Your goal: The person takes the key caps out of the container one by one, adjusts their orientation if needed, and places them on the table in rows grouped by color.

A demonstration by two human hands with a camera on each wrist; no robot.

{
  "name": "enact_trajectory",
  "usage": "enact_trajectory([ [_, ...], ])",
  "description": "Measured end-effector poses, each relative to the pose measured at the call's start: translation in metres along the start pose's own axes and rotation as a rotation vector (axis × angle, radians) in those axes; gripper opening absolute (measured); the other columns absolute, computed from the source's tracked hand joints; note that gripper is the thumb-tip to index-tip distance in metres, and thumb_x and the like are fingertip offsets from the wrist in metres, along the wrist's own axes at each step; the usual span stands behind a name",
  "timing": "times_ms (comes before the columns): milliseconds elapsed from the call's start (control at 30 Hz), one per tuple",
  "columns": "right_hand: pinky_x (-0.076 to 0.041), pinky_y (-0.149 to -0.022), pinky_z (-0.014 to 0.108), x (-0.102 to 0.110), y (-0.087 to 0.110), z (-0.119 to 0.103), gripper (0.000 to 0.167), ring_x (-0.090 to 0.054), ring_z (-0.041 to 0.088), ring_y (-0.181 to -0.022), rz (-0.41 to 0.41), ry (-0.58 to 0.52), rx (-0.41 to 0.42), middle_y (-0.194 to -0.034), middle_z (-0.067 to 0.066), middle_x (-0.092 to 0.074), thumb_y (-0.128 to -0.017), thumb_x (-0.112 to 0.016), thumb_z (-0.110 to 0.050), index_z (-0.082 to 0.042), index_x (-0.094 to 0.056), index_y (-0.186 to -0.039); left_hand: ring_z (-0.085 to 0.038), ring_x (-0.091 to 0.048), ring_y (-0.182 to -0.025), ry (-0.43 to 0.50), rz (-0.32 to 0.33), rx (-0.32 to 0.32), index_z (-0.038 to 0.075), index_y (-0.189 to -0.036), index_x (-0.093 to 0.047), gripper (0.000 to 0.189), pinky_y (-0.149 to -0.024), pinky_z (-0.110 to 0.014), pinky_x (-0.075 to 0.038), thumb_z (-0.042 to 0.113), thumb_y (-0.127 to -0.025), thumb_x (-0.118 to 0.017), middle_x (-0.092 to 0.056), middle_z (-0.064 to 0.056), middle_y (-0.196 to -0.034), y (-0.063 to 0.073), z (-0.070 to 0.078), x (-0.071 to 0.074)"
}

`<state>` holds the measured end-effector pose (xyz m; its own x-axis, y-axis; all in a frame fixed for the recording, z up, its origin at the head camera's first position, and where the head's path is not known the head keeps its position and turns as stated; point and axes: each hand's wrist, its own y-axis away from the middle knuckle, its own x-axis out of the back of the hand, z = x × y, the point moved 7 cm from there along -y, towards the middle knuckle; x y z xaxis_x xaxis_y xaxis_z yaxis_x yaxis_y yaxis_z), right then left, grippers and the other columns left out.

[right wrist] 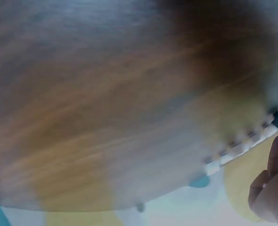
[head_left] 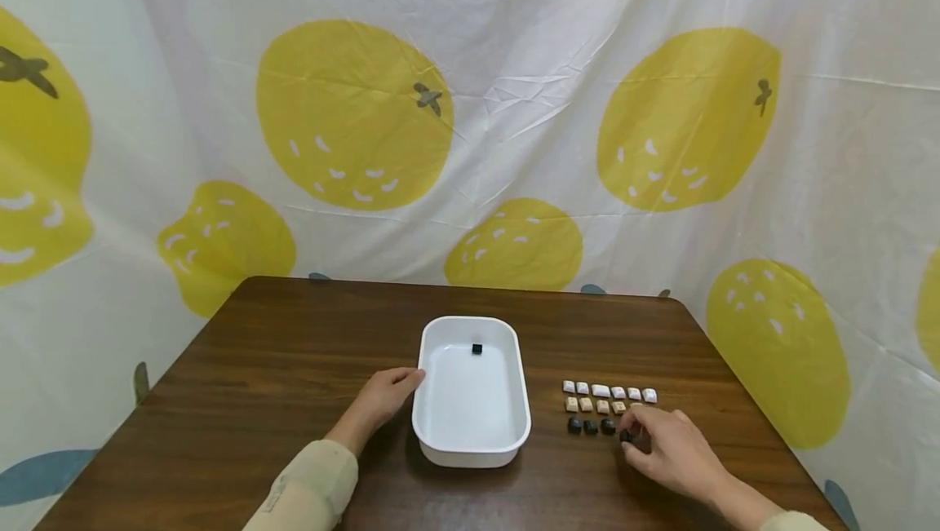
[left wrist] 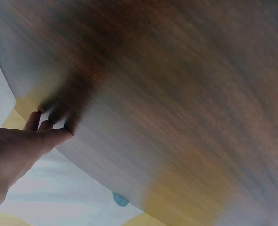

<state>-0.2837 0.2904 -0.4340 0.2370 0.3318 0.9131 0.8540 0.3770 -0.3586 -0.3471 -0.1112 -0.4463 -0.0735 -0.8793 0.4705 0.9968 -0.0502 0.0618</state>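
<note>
At the left rim of a white rectangular tray, my left hand touches the side with its fingers extended; the left wrist view shows the fingers of this hand fairly straight. To the right of the tray, my right hand pinches a small black keycap between thumb and finger, at the end of a black row. Other black keycaps lie left of it. One black keycap sits inside the tray near its far end. The right wrist view catches only part of this hand.
Behind the black row lie a row of cream keycaps and a row of white keycaps; my right hand partly covers the cream row. All rest on a dark wooden table. A lemon-patterned curtain hangs behind it.
</note>
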Motion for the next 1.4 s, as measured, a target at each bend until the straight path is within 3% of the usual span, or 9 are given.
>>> enact_trajectory([
  [133,-0.045,-0.063,0.029,0.005,0.001,0.021,0.022,-0.053,-0.001,-0.069,-0.010,-0.146,-0.189,-0.079,-0.017,-0.057,-0.080,-0.075,-0.013,-0.020,-0.069,-0.099,-0.039,-0.053,-0.122,0.000,0.000,-0.001,-0.003,-0.122,-0.068,0.040,-0.104,-0.053,-0.041,0.029,-0.102,-0.055,-0.064,-0.020,-0.125,0.000,0.000,0.000],
  [300,-0.052,-0.068,0.033,0.002,0.002,0.037,0.022,-0.064,0.011,-0.079,-0.046,-0.253,-0.291,-0.089,-0.007,-0.069,-0.085,-0.076,-0.012,-0.012,-0.073,-0.107,-0.039,-0.053,-0.123,0.000,-0.004,0.009,-0.003,-0.122,-0.067,0.039,-0.104,-0.053,-0.041,0.028,-0.102,-0.054,-0.063,-0.021,-0.126,0.000,0.000,0.000],
  [567,-0.044,-0.064,0.028,-0.011,0.007,0.046,0.022,-0.053,0.005,-0.076,-0.095,-0.240,-0.253,-0.094,-0.007,-0.063,-0.082,-0.081,-0.021,-0.019,-0.077,-0.103,-0.039,-0.053,-0.123,0.004,-0.009,0.019,-0.003,-0.123,-0.067,0.040,-0.103,-0.054,-0.041,0.029,-0.103,-0.054,-0.063,-0.021,-0.127,0.001,-0.001,0.000],
  [767,-0.052,-0.074,0.045,-0.011,0.007,0.049,0.020,-0.064,0.025,-0.092,-0.124,-0.174,-0.271,-0.100,0.000,-0.068,-0.080,-0.082,-0.019,-0.019,-0.077,-0.100,-0.039,-0.053,-0.123,0.008,-0.016,0.028,-0.002,-0.124,-0.066,0.041,-0.104,-0.054,-0.041,0.031,-0.102,-0.054,-0.062,-0.020,-0.128,0.000,-0.002,-0.001],
  [1033,-0.052,-0.082,0.049,-0.020,0.005,0.052,0.027,-0.065,0.028,-0.099,-0.199,-0.296,-0.362,-0.104,0.002,-0.071,-0.084,-0.079,-0.030,-0.018,-0.077,-0.108,-0.039,-0.053,-0.123,0.001,-0.017,0.023,-0.002,-0.124,-0.066,0.042,-0.103,-0.053,-0.042,0.031,-0.103,-0.054,-0.063,-0.020,-0.128,0.001,-0.001,-0.001],
  [1267,-0.053,-0.076,0.048,-0.018,0.005,0.054,0.021,-0.067,0.025,-0.093,-0.189,-0.174,-0.382,-0.097,-0.001,-0.072,-0.081,-0.081,-0.028,-0.021,-0.077,-0.101,-0.039,-0.053,-0.123,0.010,-0.018,0.021,-0.002,-0.124,-0.066,0.042,-0.103,-0.054,-0.042,0.031,-0.103,-0.054,-0.062,-0.020,-0.128,0.002,0.001,-0.001],
  [1400,-0.053,-0.069,0.046,-0.015,-0.002,0.046,0.019,-0.067,0.022,-0.087,-0.174,-0.046,-0.273,-0.095,-0.005,-0.068,-0.081,-0.081,-0.027,-0.022,-0.075,-0.098,-0.038,-0.054,-0.122,0.013,-0.015,0.030,-0.002,-0.124,-0.066,0.041,-0.103,-0.054,-0.042,0.031,-0.103,-0.054,-0.062,-0.020,-0.128,0.002,0.000,0.000],
])
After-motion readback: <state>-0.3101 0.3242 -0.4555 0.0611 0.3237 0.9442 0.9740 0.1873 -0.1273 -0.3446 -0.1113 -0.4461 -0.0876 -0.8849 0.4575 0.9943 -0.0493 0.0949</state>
